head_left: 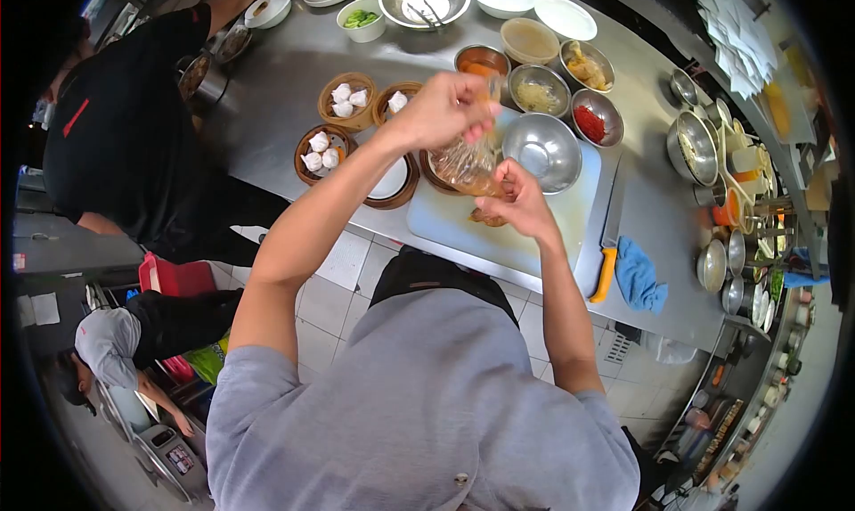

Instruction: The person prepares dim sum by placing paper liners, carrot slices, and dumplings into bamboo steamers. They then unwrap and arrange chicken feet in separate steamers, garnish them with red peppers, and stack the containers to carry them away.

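A clear plastic bag (465, 165) with brownish contents hangs over the white cutting board (565, 221). My left hand (451, 110) pinches the twisted upper end of the bag. Lower down, my right hand (519, 204) is closed on the bag's bottom part. Below the bag, a small brown piece of food (487, 218) lies on the board. An empty metal bowl (541, 152) stands on the board just beyond my right hand. Partly behind the bag and my left arm is a bamboo steamer (439, 174), its contents mostly hidden.
Bamboo steamers (347, 101) with white dumplings stand at left. A long knife (609, 248) with a yellow handle lies right of the board, beside a blue cloth (639, 275). Ingredient bowls (597, 119) line the back. A co-worker in black (134, 128) is at left, another person (111, 337) lower left.
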{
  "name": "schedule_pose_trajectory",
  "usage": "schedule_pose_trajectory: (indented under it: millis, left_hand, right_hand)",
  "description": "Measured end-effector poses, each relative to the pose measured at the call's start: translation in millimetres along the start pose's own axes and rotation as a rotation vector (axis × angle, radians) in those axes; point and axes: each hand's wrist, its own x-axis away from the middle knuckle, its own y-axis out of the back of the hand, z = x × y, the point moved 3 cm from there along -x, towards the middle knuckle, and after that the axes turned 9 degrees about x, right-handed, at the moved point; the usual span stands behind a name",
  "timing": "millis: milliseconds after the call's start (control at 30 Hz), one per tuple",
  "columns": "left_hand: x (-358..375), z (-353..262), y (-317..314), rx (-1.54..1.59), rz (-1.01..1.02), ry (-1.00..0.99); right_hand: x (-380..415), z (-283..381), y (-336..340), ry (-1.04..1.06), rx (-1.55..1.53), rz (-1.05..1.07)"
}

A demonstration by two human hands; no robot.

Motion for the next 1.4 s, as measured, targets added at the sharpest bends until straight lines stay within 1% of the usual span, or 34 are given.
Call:
schedule_pose_trajectory:
  millis: [33,67,167,200,233,333,433,467,500,600,667,700,767,800,900,1000,1100,1133,1233,1333,1400]
  left_hand:
    - [-8.9,11.8,12.1,0.040,-0.049,-0.019]
    - [-14.5,24.7,29.1,-0.164,-0.124,-0.074]
    - [-13.7,101.3,76.1,-0.632,-0.178,-0.076]
    - [-3.7,119.3,83.4,-0.589,-0.093,0.004]
    - [11.4,131.9,84.3,-0.547,-0.007,0.089]
    - [45.5,146.9,80.0,-0.141,-0.093,0.396]
    - [52.3,171.7,78.6,0.143,-0.198,0.239]
    - [51.3,171.7,74.4,0.159,-0.291,0.205]
    - [48.1,174.5,73.1,0.155,-0.285,0.202]
    - [41.1,178.6,67.3,0.134,-0.288,0.204]
    - [36.3,177.2,61.6,0.093,-0.301,0.219]
    - [34.2,179.1,57.0,0.040,-0.284,0.203]
    - [29.8,179.6,46.0,-0.069,-0.248,0.168]
    - [29.9,175.3,39.9,-0.217,-0.273,0.106]
    - [34.1,157.3,36.9,-0.398,-0.279,0.085]
    - [40.5,147.9,45.6,-0.429,-0.249,0.031]
    - [45.2,126.8,55.0,-0.342,-0.177,0.101]
    - [44.8,129.2,58.5,-0.343,-0.126,0.052]
    - [40.6,140.4,68.3,-0.115,-0.082,0.180]
    - [38.0,131.3,71.8,-0.005,-0.087,0.123]
    - [31.4,124.7,74.4,0.007,-0.126,0.114]
  right_hand:
    - [-8.1,0.6,3.6,-0.044,-0.099,0.085]
    - [-17.3,-14.0,11.9,-0.165,-0.111,0.118]
    - [-39.7,-22.3,12.4,-0.296,0.105,-0.130]
    - [-43.6,-33.3,13.9,-0.251,0.273,-0.149]
    - [-45.3,-34.6,14.4,-0.220,0.296,-0.172]
    - [-51.0,-34.7,13.3,-0.151,0.361,-0.248]
    - [-58.0,-34.8,11.5,-0.097,0.438,-0.337]
    - [-62.4,-37.4,10.6,-0.057,0.476,-0.358]
    - [-65.1,-39.5,10.7,-0.016,0.514,-0.377]
    - [-65.7,-37.4,8.2,-0.067,0.472,-0.366]
    - [-70.4,-40.3,5.7,-0.061,0.496,-0.335]
    - [-72.1,-41.6,4.2,-0.059,0.507,-0.322]
    - [-76.8,-38.4,-6.0,0.074,0.696,-0.323]
    - [-78.3,-35.3,-10.6,0.143,0.789,-0.323]
    - [-77.4,-27.9,-9.9,0.174,0.835,-0.434]
    - [-67.5,-7.1,0.7,-0.009,0.821,-0.408]
    - [-65.0,10.4,11.0,0.071,0.760,-0.424]
    - [-65.9,15.8,13.4,0.091,0.766,-0.404]
    - [-68.8,19.1,15.6,0.139,0.715,-0.401]
    - [-72.2,14.8,13.9,-0.047,0.473,-0.304]
    - [-76.2,11.3,13.7,-0.013,0.305,-0.327]
